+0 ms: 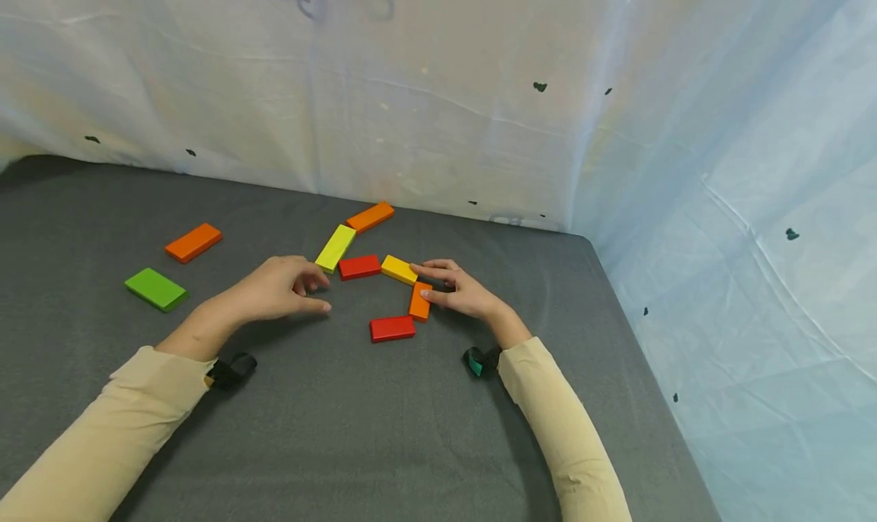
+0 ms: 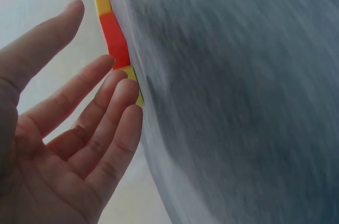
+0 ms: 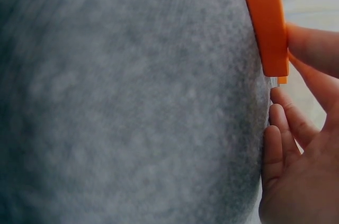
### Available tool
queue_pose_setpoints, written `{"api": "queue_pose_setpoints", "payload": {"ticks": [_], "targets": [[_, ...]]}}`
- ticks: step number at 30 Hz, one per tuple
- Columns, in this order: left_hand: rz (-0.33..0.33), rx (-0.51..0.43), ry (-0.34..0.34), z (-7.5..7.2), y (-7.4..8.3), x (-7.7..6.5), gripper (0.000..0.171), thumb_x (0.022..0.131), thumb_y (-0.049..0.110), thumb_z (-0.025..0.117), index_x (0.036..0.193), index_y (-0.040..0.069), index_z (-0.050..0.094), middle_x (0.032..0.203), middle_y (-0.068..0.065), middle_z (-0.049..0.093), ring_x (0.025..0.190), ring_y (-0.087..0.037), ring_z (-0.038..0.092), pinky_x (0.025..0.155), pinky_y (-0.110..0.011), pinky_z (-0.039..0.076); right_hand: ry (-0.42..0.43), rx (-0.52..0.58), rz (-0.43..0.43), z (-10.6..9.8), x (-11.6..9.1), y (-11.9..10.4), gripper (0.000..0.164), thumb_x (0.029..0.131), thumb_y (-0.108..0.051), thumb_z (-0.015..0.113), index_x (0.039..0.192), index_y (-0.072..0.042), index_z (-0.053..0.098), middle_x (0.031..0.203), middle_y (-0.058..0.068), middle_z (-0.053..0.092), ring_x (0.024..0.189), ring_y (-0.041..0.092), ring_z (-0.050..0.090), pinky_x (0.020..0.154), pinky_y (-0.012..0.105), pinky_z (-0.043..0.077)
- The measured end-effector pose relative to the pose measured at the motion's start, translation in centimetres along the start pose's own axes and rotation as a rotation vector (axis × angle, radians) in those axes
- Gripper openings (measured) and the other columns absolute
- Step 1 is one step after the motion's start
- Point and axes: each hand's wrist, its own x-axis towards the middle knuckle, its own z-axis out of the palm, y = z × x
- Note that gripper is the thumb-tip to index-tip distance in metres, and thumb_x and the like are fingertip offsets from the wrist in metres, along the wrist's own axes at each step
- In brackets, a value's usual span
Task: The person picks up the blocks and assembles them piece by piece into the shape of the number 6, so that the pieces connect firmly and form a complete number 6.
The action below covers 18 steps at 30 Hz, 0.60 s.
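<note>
Flat coloured blocks lie end to end in a bent line on the grey table. My right hand [image 1: 469, 294] is over the line's right end, thumb on the orange block [image 1: 419, 309] and index fingertip at the amber-yellow block [image 1: 397, 269]. In the right wrist view the thumb meets the side of the orange block [image 3: 267, 28]; the other fingers extend past it. My left hand [image 1: 277, 290] hovers with loosely bent fingers and nothing in its grasp, near the lime-yellow block [image 1: 337, 246] and a red block [image 1: 359, 267]. Another red block [image 1: 393, 329] adjoins the orange one's near end.
An orange block [image 1: 370, 217] meets the lime-yellow block's far end. To the left lie a separate orange block [image 1: 194, 243] and a green block [image 1: 156, 289]. Pale sheeting [image 1: 438, 88] hangs along the back and right edges of the table [image 1: 342, 446].
</note>
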Motion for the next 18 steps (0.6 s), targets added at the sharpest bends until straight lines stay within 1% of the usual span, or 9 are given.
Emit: {"api": "queue_pose_setpoints", "payload": {"ticks": [4,7,12,18], "targets": [[-0.017,0.031,0.021,-0.7,-0.9,-0.6,0.039,0.083,0.028,0.076,0.11,0.002,0.068,0.1,-0.011,0.063,0.085,-0.019,0.057,0.072,-0.036,0.047,0.002,-0.003,0.001,0.0,0.0,0.1,0.055,0.098,-0.016,0.054,0.149,-0.013,0.035,0.151,0.015,0.023,0.087,0.024,0.048,0.076,0.03,0.04],[-0.031,0.047,0.032,-1.2,-1.6,-1.1,0.042,0.082,0.03,0.076,0.112,0.001,0.067,0.102,-0.013,0.063,0.084,-0.02,0.057,0.072,-0.037,0.047,0.003,-0.017,0.0,0.0,0.0,0.1,0.054,0.098,-0.018,0.055,0.149,-0.016,0.037,0.15,0.014,0.025,0.087,0.022,0.048,0.077,0.029,0.04],[-0.065,0.075,0.044,-2.1,-2.4,-1.8,0.047,0.081,0.032,0.077,0.115,0.002,0.066,0.105,-0.014,0.061,0.085,-0.021,0.057,0.073,-0.04,0.048,0.003,-0.017,-0.008,0.0,0.0,0.2,0.053,0.098,-0.02,0.054,0.149,-0.019,0.038,0.15,0.012,0.026,0.09,0.021,0.049,0.079,0.03,0.042],[-0.106,0.123,0.064,-2.8,-3.2,-2.7,0.055,0.079,0.037,0.078,0.12,0.003,0.064,0.109,-0.017,0.058,0.09,-0.025,0.058,0.075,-0.045,0.048,0.001,-0.015,-0.012,0.1,0.1,0.3,0.053,0.098,-0.02,0.055,0.149,-0.019,0.038,0.15,0.012,0.026,0.089,0.021,0.048,0.078,0.03,0.042]]}}
